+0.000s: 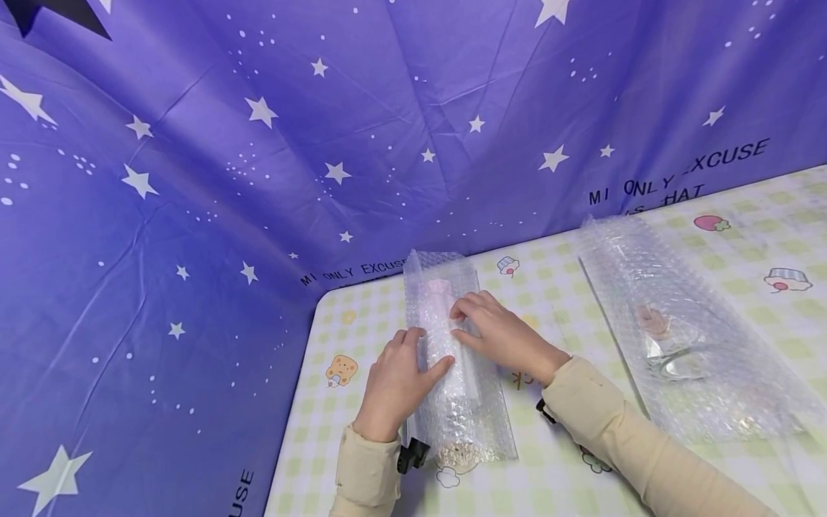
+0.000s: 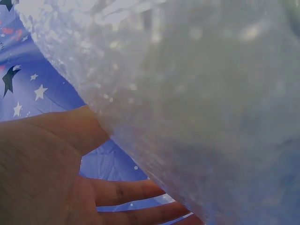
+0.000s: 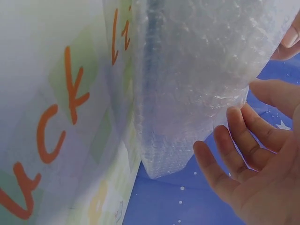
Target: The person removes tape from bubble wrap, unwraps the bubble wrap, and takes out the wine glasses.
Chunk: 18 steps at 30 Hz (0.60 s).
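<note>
A long, pale pink bottle-like thing (image 1: 437, 296) lies inside clear bubble wrap (image 1: 487, 431) on the table, seen blurred through the bubbles. A tan, crinkly patch (image 1: 459, 454) shows at the wrap's near end. My left hand (image 1: 395, 380) rests along the wrap's left side, thumb laid over the top; in the left wrist view its fingers (image 2: 126, 191) run fairly straight beneath the film. From the right, my right hand (image 1: 507, 336) pinches the wrap's edge between thumb and forefinger, the other fingers (image 3: 211, 161) loosely bent beside it.
To the right lies a second bubble wrap piece (image 1: 614, 287) with a pinkish item and a clear, curved, shiny thing (image 1: 678, 365) under it. A checked cloth (image 1: 304, 402) with cartoon prints covers the table. A purple star-patterned curtain (image 1: 362, 108) hangs along its back and left edges.
</note>
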### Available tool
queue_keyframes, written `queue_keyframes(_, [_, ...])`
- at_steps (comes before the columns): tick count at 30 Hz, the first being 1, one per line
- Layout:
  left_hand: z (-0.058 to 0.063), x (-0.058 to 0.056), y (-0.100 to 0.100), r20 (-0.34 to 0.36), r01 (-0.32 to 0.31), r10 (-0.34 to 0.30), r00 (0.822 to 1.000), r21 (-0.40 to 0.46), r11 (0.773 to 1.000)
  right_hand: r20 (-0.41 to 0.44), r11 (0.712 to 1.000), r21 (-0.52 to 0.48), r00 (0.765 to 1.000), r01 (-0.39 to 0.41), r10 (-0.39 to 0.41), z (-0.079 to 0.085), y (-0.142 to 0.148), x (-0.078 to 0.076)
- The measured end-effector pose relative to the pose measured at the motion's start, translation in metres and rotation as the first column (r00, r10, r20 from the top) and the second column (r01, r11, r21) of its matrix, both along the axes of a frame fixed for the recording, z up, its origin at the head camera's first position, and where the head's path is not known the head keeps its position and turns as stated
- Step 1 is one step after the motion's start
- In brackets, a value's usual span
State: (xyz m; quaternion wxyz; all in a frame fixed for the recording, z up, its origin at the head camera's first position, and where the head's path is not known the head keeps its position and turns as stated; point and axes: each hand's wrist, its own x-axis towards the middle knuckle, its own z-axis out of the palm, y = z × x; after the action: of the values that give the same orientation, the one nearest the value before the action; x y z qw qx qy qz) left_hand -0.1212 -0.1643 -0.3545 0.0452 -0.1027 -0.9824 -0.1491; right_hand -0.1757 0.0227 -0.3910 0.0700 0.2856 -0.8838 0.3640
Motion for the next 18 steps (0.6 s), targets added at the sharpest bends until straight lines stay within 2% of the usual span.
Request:
queue_keyframes(10, [-0.0004,0.0005,0.0013,0.018,-0.005,0.005,1.0,0.008,1.0,-0.005,0.998,0.031,0.998,0.057,-0.057,-0.0023,0.0054,-0.001])
queue_keyframes(18, [-0.0009,0.0009,0.0014,0.006,0.001,-0.001,1.0,0.009,1.0,-0.035,0.997,0.024,0.997,0.067,-0.066,-0.0027,0.0059,-0.0041])
